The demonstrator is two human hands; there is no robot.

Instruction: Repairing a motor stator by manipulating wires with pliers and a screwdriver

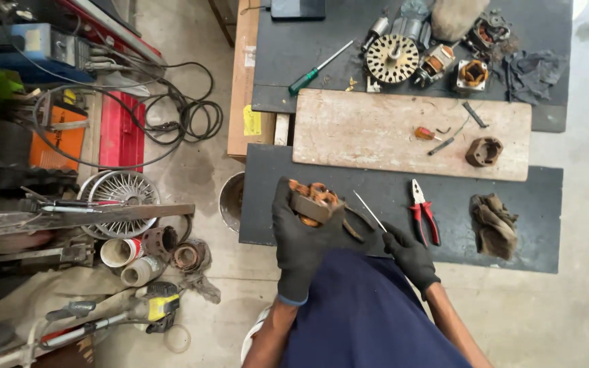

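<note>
Your left hand (299,235), in a black glove, is wrapped around a small motor part (313,202) with copper wire coils. You hold it up over the near edge of the dark counter (349,174), close to your body. Your right hand (409,253), also in a black glove, is closed on a thin metal rod (369,210). The rod's tip points up and to the left, toward the motor part, but it stops just short of it.

Just right of the rod, red-handled pliers (423,212) lie on the counter. Farther right sits a crumpled brown rag (493,223).

Behind your hands a pale wooden board (349,133) lies across the counter. On it are a small orange-handled screwdriver (425,133), a short dark tool (474,114) and a rusty brown ring part (483,151).

At the far side of the counter you can see a green-handled screwdriver (315,70), a round slotted metal disc (392,59), more motor parts with copper coils (472,73) and a dark cloth (533,73).

On the floor to your left are a round wire fan guard (118,194), a bucket (230,201), black cables (185,109) and some cups (120,252).
</note>
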